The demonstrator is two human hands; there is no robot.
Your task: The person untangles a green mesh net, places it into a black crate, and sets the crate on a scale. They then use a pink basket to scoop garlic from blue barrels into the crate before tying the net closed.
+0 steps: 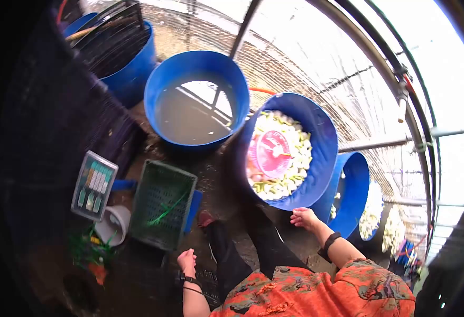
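My right hand [303,217] is held out low beside the blue tub [321,138], just under its near rim, with the fingers curled in and nothing showing in them. Pale white-and-green cut vegetable pieces [298,179] fill much of that tub. On top of them rests a round pink plastic basket [272,153]. My left hand [187,260] hangs at my side, its fingers curled into a loose fist with no object visible. The green plastic crate [160,203] is the thing closest to it, with green string [164,212] inside.
A blue tub of murky water [197,113] stands ahead. Further blue tubs, one with dark crates [110,47], are at back left; another blue tub [354,185] is right. A digital scale display [94,185] and a white bucket [113,224] stand left. Metal poles line the wall.
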